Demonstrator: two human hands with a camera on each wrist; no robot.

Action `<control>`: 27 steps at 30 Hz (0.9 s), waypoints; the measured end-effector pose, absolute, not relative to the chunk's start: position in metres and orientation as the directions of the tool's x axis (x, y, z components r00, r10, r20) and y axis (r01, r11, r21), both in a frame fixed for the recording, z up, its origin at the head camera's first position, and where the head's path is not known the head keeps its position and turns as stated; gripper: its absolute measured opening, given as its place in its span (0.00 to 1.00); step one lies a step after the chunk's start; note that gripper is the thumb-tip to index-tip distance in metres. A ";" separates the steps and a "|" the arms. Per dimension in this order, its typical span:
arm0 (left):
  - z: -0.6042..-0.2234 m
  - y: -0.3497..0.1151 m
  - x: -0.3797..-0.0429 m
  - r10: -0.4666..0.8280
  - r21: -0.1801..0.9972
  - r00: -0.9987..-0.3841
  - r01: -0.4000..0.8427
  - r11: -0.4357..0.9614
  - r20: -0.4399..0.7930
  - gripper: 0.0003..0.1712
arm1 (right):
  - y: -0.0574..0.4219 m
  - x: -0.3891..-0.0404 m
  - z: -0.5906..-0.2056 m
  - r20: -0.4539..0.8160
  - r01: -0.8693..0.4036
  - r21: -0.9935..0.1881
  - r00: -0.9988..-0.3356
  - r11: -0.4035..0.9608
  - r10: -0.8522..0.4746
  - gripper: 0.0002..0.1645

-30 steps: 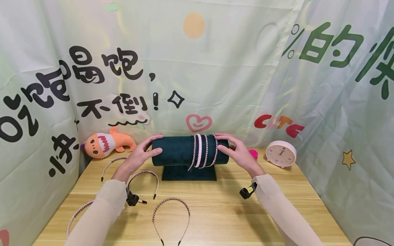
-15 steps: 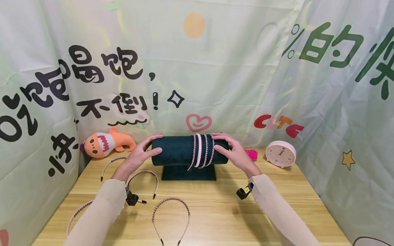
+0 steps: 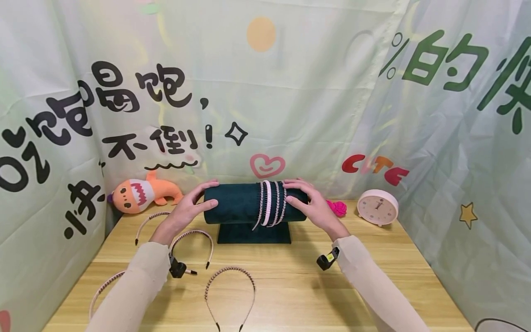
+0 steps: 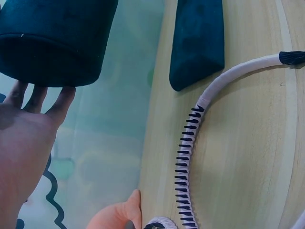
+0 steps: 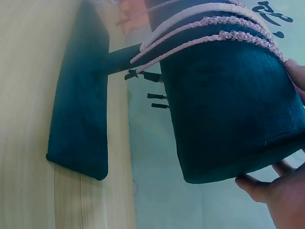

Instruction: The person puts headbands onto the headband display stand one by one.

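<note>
Four slender pale headbands (image 3: pixel 268 203) hug the right half of a level, dark-teal velvet stand (image 3: pixel 232 205).

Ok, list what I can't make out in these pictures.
Head view: left part of the pink flower, hidden by the right hand.
Head view: much of the leftmost headband, covered by the left sleeve.
Head view: the markings on the clock, too small to read.
Left wrist view: most of the orange toy, cut off by the bottom edge.
</note>
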State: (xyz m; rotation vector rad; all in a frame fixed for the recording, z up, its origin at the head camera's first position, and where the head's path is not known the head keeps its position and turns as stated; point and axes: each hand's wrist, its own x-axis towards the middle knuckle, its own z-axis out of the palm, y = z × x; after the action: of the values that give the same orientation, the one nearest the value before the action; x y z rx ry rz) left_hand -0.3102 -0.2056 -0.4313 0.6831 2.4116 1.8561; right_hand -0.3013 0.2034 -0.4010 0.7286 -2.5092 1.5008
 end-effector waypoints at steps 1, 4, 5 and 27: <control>-0.431 -0.206 -0.310 0.353 0.925 -0.903 0.326 0.195 0.244 0.33 | 0.203 -0.301 -0.401 0.346 -0.464 -0.795 -0.876 0.391 -0.337 0.23; -0.431 -0.206 -0.310 0.355 0.924 -0.903 0.327 0.198 0.243 0.34 | 0.203 -0.301 -0.401 0.341 -0.459 -0.796 -0.879 0.395 -0.335 0.23; -0.431 -0.206 -0.310 0.355 0.924 -0.903 0.327 0.198 0.244 0.35 | 0.203 -0.300 -0.401 0.340 -0.459 -0.796 -0.879 0.396 -0.334 0.23; -0.431 -0.205 -0.309 0.355 0.928 -0.906 0.316 0.198 0.233 0.34 | 0.240 -0.292 -0.408 0.365 -0.420 -0.852 -0.905 0.313 -0.219 0.28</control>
State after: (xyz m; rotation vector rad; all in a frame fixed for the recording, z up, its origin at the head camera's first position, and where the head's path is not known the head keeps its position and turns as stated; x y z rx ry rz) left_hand -0.3095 -0.2051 -0.4306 0.6737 2.4058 1.8505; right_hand -0.2924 0.2402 -0.4075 0.5890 -2.3924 1.6385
